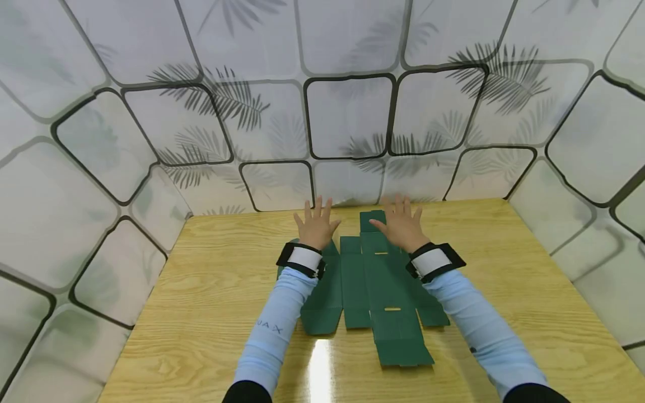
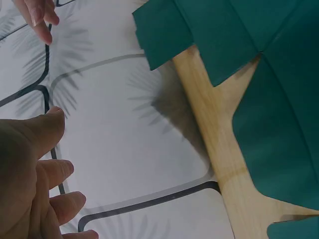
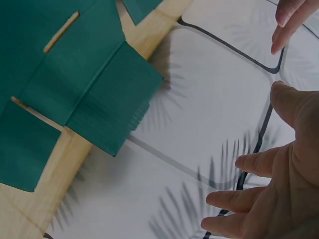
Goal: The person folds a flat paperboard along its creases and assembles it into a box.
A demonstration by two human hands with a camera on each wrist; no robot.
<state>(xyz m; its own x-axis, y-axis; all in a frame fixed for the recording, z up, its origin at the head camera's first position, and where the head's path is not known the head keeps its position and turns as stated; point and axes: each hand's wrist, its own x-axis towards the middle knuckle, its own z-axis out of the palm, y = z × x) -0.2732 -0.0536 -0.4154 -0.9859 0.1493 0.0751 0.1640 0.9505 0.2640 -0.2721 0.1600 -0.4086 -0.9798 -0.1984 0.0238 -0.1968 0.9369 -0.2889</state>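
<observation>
A flat, unfolded green cardboard box lies on the wooden table, with creases, narrow slots and flaps on several sides. Over its far left part my left hand is held with fingers spread, holding nothing. My right hand hovers above the far right part, fingers also spread and nothing in them. In the left wrist view, the left hand appears apart from the green cardboard. The right wrist view likewise shows a gap between the right hand and a cardboard end flap.
The wooden table reaches back to a pale curtain patterned with dark rounded outlines and leaf prints, which surrounds it at the back and sides. One end flap of the cardboard juts past the table's far edge.
</observation>
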